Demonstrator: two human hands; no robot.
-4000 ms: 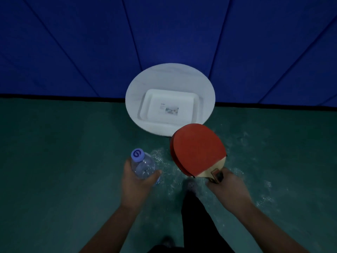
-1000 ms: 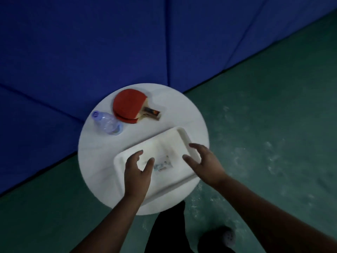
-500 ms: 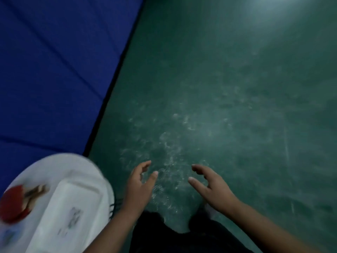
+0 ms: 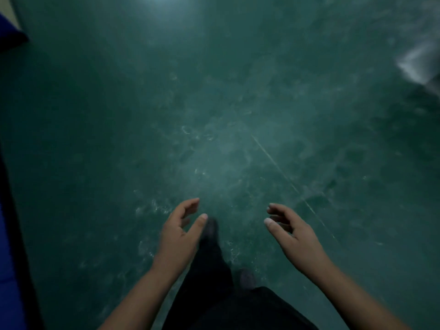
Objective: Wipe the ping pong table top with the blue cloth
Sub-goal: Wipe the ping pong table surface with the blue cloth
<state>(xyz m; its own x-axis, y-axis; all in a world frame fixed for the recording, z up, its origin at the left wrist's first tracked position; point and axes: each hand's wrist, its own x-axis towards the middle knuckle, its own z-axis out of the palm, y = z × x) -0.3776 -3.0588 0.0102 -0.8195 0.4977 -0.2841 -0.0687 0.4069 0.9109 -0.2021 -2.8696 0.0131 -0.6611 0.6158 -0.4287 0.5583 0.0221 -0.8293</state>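
Neither the ping pong table nor the blue cloth is in view. My left hand (image 4: 181, 232) hangs in front of me over the green floor, fingers loosely curled and holding nothing. My right hand (image 4: 291, 231) is level with it to the right, also loosely curled and holding nothing. Between the two hands I see my dark trouser legs (image 4: 214, 270) and my shoes.
The scuffed green floor (image 4: 226, 115) fills the view, with a thin pale line (image 4: 285, 177) running diagonally. A blue padded wall (image 4: 7, 246) edges the left side. A blurred pale shape (image 4: 421, 63) shows at the far right edge.
The view has swung away from the white round table with the tray, paddle and bottle, which have left the frame. Both hands, holding nothing, stay in front of me over the floor.
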